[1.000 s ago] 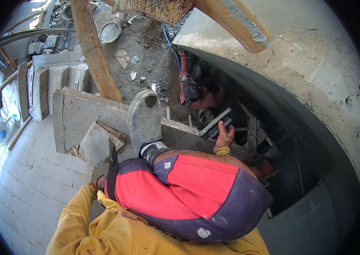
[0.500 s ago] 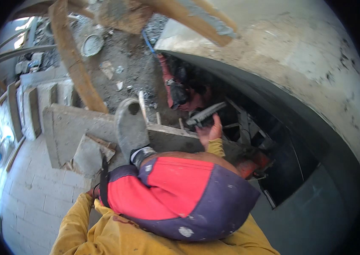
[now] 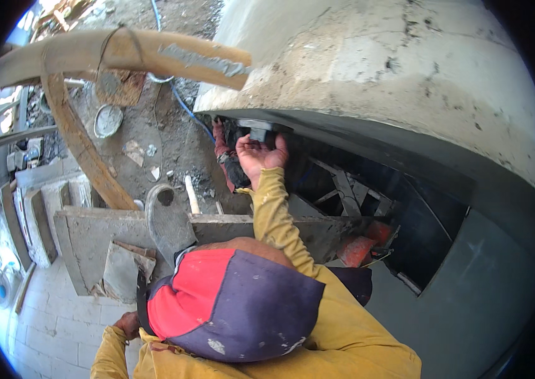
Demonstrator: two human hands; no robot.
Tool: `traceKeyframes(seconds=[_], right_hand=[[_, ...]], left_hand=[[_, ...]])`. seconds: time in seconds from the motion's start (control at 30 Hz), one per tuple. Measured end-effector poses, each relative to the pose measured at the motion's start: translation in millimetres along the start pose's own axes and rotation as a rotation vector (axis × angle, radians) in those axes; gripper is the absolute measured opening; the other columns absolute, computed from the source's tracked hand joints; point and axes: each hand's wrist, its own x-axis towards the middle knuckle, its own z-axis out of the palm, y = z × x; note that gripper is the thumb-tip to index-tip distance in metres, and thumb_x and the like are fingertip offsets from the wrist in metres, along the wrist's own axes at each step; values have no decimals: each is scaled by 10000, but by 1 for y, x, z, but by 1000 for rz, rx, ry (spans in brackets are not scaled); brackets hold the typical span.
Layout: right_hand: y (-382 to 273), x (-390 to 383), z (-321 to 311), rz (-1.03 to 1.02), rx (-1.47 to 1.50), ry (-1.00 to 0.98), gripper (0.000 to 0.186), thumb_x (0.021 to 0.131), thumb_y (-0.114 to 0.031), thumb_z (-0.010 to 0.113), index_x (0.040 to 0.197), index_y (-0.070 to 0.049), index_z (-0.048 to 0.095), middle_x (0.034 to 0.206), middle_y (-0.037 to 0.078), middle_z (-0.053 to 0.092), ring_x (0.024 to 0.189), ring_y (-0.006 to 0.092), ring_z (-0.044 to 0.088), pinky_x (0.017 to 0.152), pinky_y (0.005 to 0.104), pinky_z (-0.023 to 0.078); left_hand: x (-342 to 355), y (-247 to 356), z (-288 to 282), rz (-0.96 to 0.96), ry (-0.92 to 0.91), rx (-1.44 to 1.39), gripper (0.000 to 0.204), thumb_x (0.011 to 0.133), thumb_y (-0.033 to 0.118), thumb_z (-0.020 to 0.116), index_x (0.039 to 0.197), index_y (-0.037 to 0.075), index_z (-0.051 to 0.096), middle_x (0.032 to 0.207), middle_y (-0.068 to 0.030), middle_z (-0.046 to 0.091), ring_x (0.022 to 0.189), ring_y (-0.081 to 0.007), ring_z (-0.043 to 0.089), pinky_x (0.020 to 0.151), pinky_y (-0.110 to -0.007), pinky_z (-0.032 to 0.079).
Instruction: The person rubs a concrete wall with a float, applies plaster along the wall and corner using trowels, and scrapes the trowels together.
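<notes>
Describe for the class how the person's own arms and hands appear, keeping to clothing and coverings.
Both arms wear loose yellow sleeves: the right sleeve is long, wrinkled and looks smudged; the left sleeve shows only partly. The right hand and left hand are ungloved.

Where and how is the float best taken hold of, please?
Hold the float probably by its narrower grey block, from the person's near side, where the right hand is: the block juts nearward, the wider plate lies beyond, near the wall.
</notes>
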Motion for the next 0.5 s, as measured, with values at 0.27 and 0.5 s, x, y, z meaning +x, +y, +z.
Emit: traceKeyframes(seconds=[0.27, 0.5], right_hand=[[1, 35, 12, -108, 148, 80, 341, 826, -318, 702, 1058, -95, 590, 1053, 61, 614, 1005, 265, 569, 833, 481, 481], [-24, -72, 57, -298, 107, -221, 337, 826, -190, 713, 1097, -52, 568, 1066, 116, 624, 995, 293, 602, 859, 486, 496]], left_hand=[[2, 29, -28, -32, 0, 130, 587, 644, 246, 747, 1208, 163, 608, 1190, -151, 617, 1004, -378, 619, 845, -417, 521], [-11, 75, -47, -137, 54, 41, 632, 590, 99, 806, 1190, 121, 607, 1127, -152, 624, 970, -371, 627, 825, -407, 526]])
